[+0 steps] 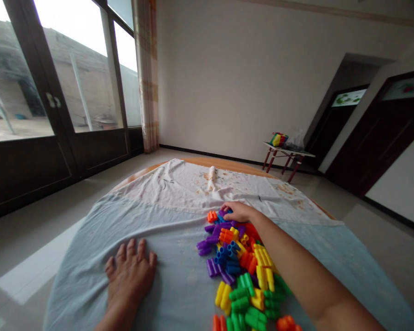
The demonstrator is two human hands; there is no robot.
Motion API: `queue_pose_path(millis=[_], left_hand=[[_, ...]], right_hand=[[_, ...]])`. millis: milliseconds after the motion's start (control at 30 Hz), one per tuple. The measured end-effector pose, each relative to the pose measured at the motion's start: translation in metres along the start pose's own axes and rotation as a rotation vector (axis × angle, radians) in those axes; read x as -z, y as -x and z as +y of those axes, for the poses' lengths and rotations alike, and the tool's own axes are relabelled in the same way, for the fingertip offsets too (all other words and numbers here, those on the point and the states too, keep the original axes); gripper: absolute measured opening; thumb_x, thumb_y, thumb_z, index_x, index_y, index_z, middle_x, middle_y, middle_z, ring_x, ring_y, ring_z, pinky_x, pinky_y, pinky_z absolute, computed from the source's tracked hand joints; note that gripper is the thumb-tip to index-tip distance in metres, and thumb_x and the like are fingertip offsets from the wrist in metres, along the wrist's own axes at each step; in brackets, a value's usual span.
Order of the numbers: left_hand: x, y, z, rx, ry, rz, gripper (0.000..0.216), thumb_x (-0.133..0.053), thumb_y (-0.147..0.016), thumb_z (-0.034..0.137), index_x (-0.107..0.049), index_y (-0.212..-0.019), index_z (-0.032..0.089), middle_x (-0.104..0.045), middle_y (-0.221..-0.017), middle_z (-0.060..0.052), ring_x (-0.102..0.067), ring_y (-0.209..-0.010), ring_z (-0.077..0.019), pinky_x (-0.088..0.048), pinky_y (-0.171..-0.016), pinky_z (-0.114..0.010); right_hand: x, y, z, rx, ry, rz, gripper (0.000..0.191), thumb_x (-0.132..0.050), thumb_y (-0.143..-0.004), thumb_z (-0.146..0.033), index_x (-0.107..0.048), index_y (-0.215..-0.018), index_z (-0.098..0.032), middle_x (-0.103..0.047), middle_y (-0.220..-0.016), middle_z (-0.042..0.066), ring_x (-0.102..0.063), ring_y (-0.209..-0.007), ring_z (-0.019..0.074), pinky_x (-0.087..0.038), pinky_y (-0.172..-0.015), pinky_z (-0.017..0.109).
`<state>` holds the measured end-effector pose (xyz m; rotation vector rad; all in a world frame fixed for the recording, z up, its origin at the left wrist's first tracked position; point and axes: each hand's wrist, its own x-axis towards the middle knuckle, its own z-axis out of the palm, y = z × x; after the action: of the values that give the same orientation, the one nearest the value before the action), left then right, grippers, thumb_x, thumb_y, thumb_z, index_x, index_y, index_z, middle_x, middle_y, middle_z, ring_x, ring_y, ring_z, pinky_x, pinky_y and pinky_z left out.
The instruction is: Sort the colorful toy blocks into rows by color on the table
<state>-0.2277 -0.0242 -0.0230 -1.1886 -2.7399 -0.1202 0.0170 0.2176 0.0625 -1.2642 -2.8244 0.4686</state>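
Note:
A heap of plastic building blocks (241, 271) in purple, blue, orange, yellow and green lies on a pale blue cloth (172, 225) over a round table. My right hand (239, 212) reaches across the heap to its far end, fingers curled down around a blue and purple block (225, 214), next to an orange block (212, 216). My left hand (129, 271) lies flat on the cloth to the left of the heap, fingers spread, holding nothing.
A stained white cloth (207, 184) covers the far half of the table. The wooden rim (207, 162) shows at the back. A small red-legged side table (284, 154) with bags stands by the far wall. Glass doors (55, 101) are at left, dark doors at right.

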Motion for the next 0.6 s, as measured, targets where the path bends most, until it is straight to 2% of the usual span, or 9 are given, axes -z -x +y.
queue_pose_path(millis=[67, 100, 167, 233, 300, 367, 467, 533, 600], left_hand=[[-0.002, 0.0, 0.0, -0.004, 0.0, 0.006, 0.058, -0.022, -0.084, 0.04, -0.04, -0.134, 0.017, -0.038, -0.143, -0.009, -0.023, -0.134, -0.0277, -0.01, -0.107, -0.048], [-0.003, 0.0, 0.0, -0.005, 0.004, 0.01, 0.058, -0.022, -0.084, 0.04, -0.04, -0.134, 0.017, -0.038, -0.143, -0.009, -0.023, -0.133, -0.0278, -0.009, -0.107, -0.048], [-0.004, 0.001, -0.001, -0.002, 0.018, 0.02, 0.058, -0.022, -0.084, 0.041, -0.041, -0.133, 0.017, -0.038, -0.142, -0.009, -0.024, -0.133, -0.0277, -0.01, -0.107, -0.048], [-0.004, 0.001, -0.001, -0.001, 0.032, 0.023, 0.058, -0.021, -0.084, 0.041, -0.042, -0.133, 0.018, -0.039, -0.142, -0.009, -0.025, -0.133, -0.0271, -0.01, -0.107, -0.047], [-0.002, 0.001, -0.001, 0.001, 0.033, 0.016, 0.058, -0.02, -0.084, 0.041, -0.042, -0.133, 0.018, -0.039, -0.142, -0.009, -0.025, -0.133, -0.0265, -0.01, -0.108, -0.047], [0.0, 0.0, -0.001, 0.007, 0.024, -0.003, 0.058, -0.02, -0.084, 0.041, -0.041, -0.133, 0.018, -0.038, -0.143, -0.008, -0.025, -0.133, -0.0261, -0.011, -0.108, -0.046], [0.003, 0.0, 0.0, 0.017, 0.001, -0.027, 0.058, -0.021, -0.084, 0.043, -0.041, -0.134, 0.02, -0.037, -0.144, -0.007, -0.024, -0.134, -0.0258, -0.011, -0.108, -0.046], [0.003, 0.0, 0.0, 0.02, -0.013, -0.032, 0.058, -0.021, -0.084, 0.043, -0.041, -0.134, 0.02, -0.037, -0.143, -0.007, -0.024, -0.134, -0.0257, -0.011, -0.108, -0.046], [0.004, 0.001, 0.0, 0.018, -0.022, -0.033, 0.058, -0.022, -0.084, 0.042, -0.041, -0.134, 0.019, -0.037, -0.143, -0.008, -0.024, -0.134, -0.0258, -0.011, -0.108, -0.046]], right_hand=[[0.002, 0.013, -0.01, 0.069, -0.012, -0.059, 0.031, -0.068, -0.069, -0.035, -0.067, -0.098, -0.026, -0.068, -0.096, -0.002, -0.062, -0.089, 0.0173, -0.045, -0.077, 0.023], [0.002, 0.014, -0.018, 0.079, -0.008, -0.041, 0.03, -0.065, -0.071, -0.037, -0.067, -0.1, -0.025, -0.068, -0.099, 0.0, -0.061, -0.093, 0.0194, -0.045, -0.081, 0.025], [-0.003, 0.005, -0.04, 0.052, 0.006, 0.064, 0.035, -0.051, -0.082, -0.037, -0.061, -0.113, -0.024, -0.063, -0.114, 0.004, -0.054, -0.11, 0.0228, -0.039, -0.093, 0.031], [-0.013, -0.016, -0.066, 0.027, 0.009, 0.086, 0.04, -0.043, -0.087, -0.033, -0.052, -0.124, -0.023, -0.053, -0.128, 0.007, -0.045, -0.122, 0.0216, -0.032, -0.101, 0.032], [-0.026, -0.04, -0.089, -0.001, 0.01, 0.045, 0.047, -0.045, -0.086, -0.037, -0.046, -0.13, -0.023, -0.043, -0.138, 0.009, -0.038, -0.127, 0.0245, -0.03, -0.103, 0.037], [-0.04, -0.062, -0.107, -0.05, 0.009, -0.023, 0.061, -0.051, -0.081, -0.049, -0.039, -0.135, -0.024, -0.029, -0.146, 0.011, -0.029, -0.131, 0.0327, -0.027, -0.103, 0.047], [-0.061, -0.089, -0.12, -0.178, -0.007, -0.185, 0.083, -0.052, -0.073, -0.064, -0.022, -0.142, -0.03, -0.006, -0.152, 0.01, -0.011, -0.135, 0.0416, -0.015, -0.102, 0.062], [-0.072, -0.101, -0.121, -0.214, -0.023, -0.251, 0.089, -0.048, -0.072, -0.071, -0.012, -0.144, -0.033, 0.005, -0.152, 0.007, 0.001, -0.135, 0.0416, -0.006, -0.102, 0.063], [-0.079, -0.111, -0.12, -0.182, -0.044, -0.244, 0.092, -0.043, -0.071, -0.075, -0.01, -0.144, -0.031, 0.01, -0.152, 0.006, 0.009, -0.135, 0.041, 0.001, -0.103, 0.061]])
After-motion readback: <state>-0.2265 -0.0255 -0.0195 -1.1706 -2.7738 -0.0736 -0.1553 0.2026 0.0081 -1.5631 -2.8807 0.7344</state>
